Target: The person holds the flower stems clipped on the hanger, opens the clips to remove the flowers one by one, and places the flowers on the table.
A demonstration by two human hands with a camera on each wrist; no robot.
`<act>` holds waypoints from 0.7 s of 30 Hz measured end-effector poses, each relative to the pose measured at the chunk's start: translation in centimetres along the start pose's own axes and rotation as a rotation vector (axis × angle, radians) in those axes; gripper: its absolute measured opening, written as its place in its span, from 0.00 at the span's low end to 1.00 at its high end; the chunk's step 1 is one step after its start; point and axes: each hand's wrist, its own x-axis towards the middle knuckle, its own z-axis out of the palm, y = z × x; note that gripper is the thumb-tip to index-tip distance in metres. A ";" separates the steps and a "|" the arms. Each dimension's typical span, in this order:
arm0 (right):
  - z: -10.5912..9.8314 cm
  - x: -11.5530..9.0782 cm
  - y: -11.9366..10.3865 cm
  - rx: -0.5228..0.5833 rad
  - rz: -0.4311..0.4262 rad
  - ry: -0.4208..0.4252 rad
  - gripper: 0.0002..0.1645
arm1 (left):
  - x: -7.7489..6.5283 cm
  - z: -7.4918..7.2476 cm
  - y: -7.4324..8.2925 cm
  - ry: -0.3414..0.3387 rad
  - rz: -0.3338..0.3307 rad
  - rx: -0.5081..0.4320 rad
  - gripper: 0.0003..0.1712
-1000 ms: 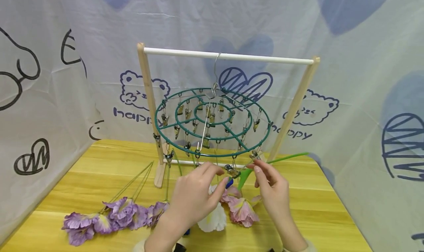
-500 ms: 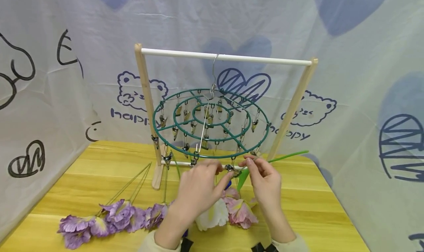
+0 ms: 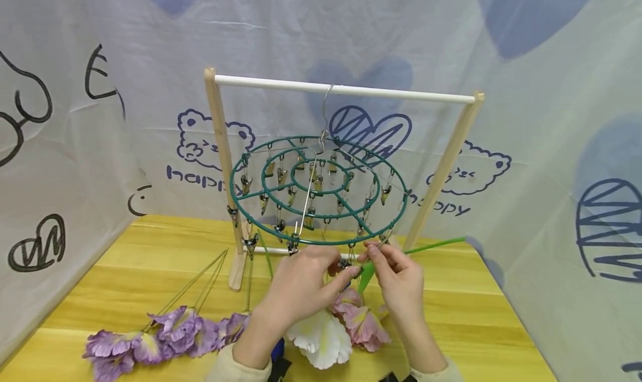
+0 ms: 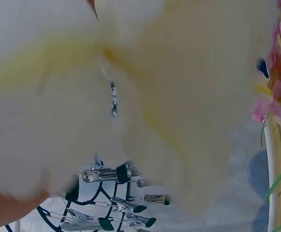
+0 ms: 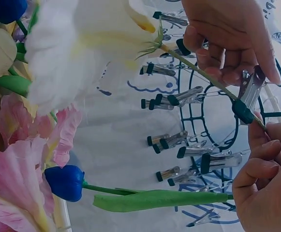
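Note:
A white artificial flower hangs petals down in the head view. In the right wrist view its thin green stem runs through the dark-tipped mouth of a metal clip. My left hand pinches this clip by its handles, thumb against one side. My right hand pinches the stem's end just past the clip. The clip hangs from the near rim of a round green clip hanger. Blurred white petals fill most of the left wrist view.
The hanger hooks over the white bar of a wooden stand, with several other clips dangling. Purple flowers are at the left. Pink flowers and a blue tulip with a green leaf hang close to my right hand.
My left thumb, earlier apart from the clip, has come onto it. My right hand has moved left towards the clip with the stem. The white flower now shows more fully below my left hand.

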 end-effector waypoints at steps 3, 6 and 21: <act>-0.1 -0.1 -0.1 0.004 0.008 -0.004 0.09 | 0.0 0.0 -0.3 -0.011 0.046 -0.038 0.21; -0.2 -0.1 -0.3 0.013 0.007 -0.014 0.08 | 0.1 0.0 -0.7 -0.010 0.094 -0.064 0.21; -0.8 -0.2 -1.0 0.026 -0.029 -0.065 0.09 | 0.2 0.1 -1.0 0.017 0.249 -0.064 0.22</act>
